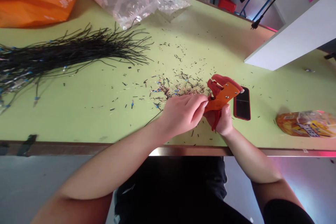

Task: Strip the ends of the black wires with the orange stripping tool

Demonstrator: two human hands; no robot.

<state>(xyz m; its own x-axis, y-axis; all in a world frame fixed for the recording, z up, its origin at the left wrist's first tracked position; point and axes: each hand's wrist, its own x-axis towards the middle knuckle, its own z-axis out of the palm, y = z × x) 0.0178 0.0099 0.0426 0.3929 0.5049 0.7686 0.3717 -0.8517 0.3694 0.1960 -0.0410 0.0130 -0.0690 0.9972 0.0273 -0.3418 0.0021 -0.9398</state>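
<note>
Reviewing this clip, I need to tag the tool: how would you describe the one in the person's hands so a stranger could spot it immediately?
On the long green table, look near the front edge, right of centre, where both hands meet. The orange-and-red wire stripper is gripped in the right hand, close to the left hand. It is the only orange hand tool, just left of the dark phone in a red case.

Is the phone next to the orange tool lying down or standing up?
Lying down. The phone rests flat on the green table, its dark face up, beside the orange tool.
</note>
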